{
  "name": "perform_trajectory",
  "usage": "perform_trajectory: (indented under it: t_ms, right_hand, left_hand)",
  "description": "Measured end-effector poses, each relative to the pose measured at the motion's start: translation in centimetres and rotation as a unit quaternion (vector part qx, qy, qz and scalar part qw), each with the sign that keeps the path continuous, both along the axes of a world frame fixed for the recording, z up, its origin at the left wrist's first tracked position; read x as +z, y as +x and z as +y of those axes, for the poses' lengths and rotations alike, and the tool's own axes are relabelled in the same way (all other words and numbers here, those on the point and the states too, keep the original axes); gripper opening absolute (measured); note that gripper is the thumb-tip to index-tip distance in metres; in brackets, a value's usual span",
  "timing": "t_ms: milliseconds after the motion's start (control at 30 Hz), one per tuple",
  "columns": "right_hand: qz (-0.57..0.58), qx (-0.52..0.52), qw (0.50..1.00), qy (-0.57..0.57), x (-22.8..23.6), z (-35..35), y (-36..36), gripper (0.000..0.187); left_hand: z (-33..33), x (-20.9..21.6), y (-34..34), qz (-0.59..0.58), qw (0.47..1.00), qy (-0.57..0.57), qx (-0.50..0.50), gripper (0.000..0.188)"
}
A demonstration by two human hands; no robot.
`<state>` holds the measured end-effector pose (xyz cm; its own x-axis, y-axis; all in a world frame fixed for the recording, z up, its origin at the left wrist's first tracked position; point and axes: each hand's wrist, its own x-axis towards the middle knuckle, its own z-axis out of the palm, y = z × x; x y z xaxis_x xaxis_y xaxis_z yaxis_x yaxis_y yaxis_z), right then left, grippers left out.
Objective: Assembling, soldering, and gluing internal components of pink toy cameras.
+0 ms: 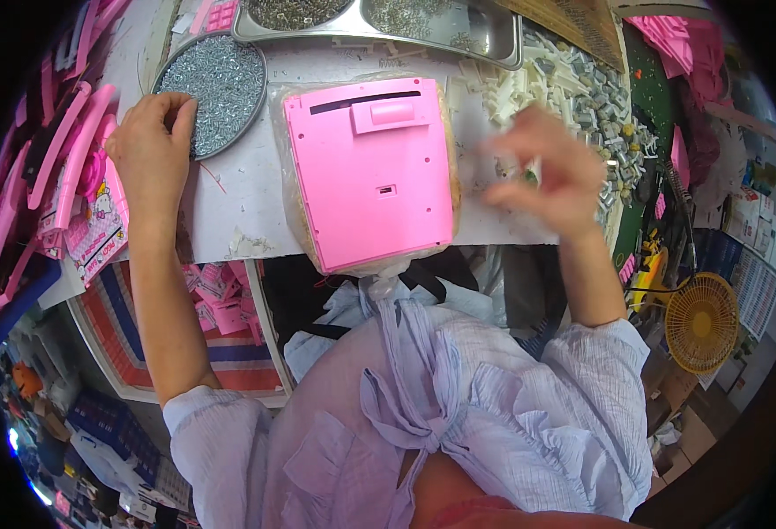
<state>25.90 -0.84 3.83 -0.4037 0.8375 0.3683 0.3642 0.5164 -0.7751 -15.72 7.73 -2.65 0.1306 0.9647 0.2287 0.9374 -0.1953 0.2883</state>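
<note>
A pink plastic housing [379, 176] lies on a pad wrapped in clear plastic, in front of me on the white worktable. It has a dark slot along its far edge, a small raised block and a small rectangular opening. At the left, my left hand [152, 132] reaches over the rim of a round dish of small silvery screws [226, 88]. Its thumb and forefinger are pinched together at the screws; whatever is between them is too small to make out. My right hand [551, 172] hangs right of the housing, blurred by motion, thumb and fingers apart.
A metal tray [494, 35] with springs and small parts stands at the far side. White and grey parts [591, 97] heap up at the right. Pink strips [70, 159] crowd the left edge. Below the table sits a bin of pink pieces [225, 295]; a yellow fan [703, 322] is at far right.
</note>
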Motion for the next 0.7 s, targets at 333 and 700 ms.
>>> perform_trajectory:
  t_ms: [333, 700]
  right_hand:
    - [0.331, -0.095, 0.935, -0.085, 7.8, 19.0, -1.4, 0.040]
    - [0.445, 0.161, 0.847, -0.244, 3.3, 6.9, -1.4, 0.037]
  left_hand:
    - [0.7, -0.7, -0.6, 0.241, 0.964, 0.018, -0.106, 0.010]
    - [-9.0, 3.8, 9.6, -0.326, 0.898, -0.021, -0.295, 0.012]
